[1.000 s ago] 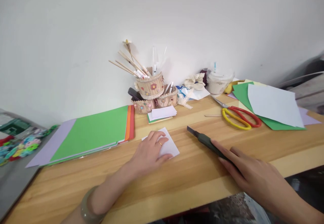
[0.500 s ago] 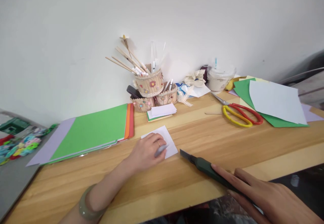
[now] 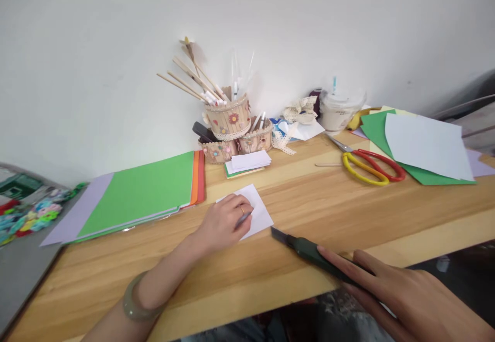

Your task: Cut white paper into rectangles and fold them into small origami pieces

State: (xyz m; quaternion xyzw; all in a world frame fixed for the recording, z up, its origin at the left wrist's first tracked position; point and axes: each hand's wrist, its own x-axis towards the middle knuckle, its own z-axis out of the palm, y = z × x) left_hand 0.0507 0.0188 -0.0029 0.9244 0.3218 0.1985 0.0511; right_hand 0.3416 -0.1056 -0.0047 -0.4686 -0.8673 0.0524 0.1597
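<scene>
Under the curled left hand (image 3: pixel 222 222), grip unclear, paper (image 3: pixel 259 210) seems braced; the right hand (image 3: pixel 406 293) grasps a knife (image 3: pixel 307 249); any cut wants steadiness.

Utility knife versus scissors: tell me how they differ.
The utility knife is gripped in the right hand; the scissors lie on the table, untouched. The utility knife has one straight, dark green handle; the scissors have two loops, one yellow, one red. The utility knife's tip is by a corner of the white paper; the scissors' tips are near the cup. Both point up and left in the picture.
</scene>
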